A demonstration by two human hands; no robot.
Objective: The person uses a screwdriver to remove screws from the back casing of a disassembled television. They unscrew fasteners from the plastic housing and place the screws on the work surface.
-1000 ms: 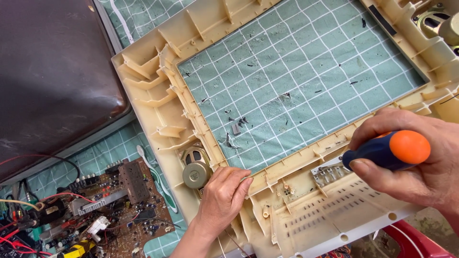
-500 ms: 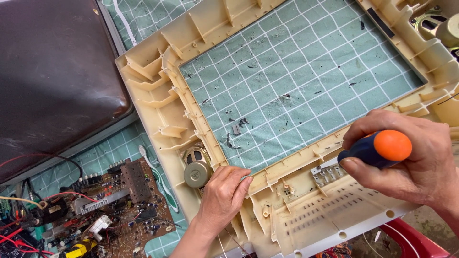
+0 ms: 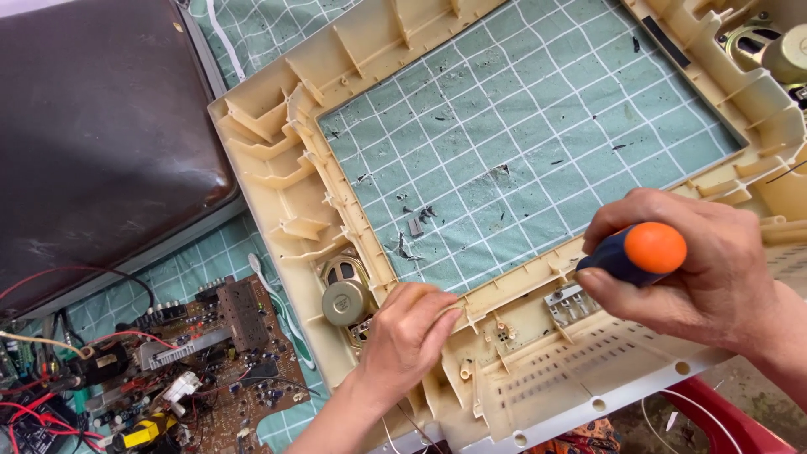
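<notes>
lying face down across a green grid-lined mat [image 3: 538,143], a big yellowed cream plastic frame [image 3: 277,181] shows its ribbed inner side, a square opening in the middle, slotted vents along the near edge and a small round speaker [image 3: 346,301] set in its left rail. beside it to the left sit a dark glass screen [image 3: 101,134] and a brown circuit board [image 3: 218,353] with red wires. the right hand [image 3: 706,269] is wrapped tight around a screwdriver [image 3: 635,252] with a blue and orange handle, over the frame's near rail, while the left hand [image 3: 408,336] presses on that rail just right of the speaker, fingers curled together, holding nothing i can make out.
</notes>
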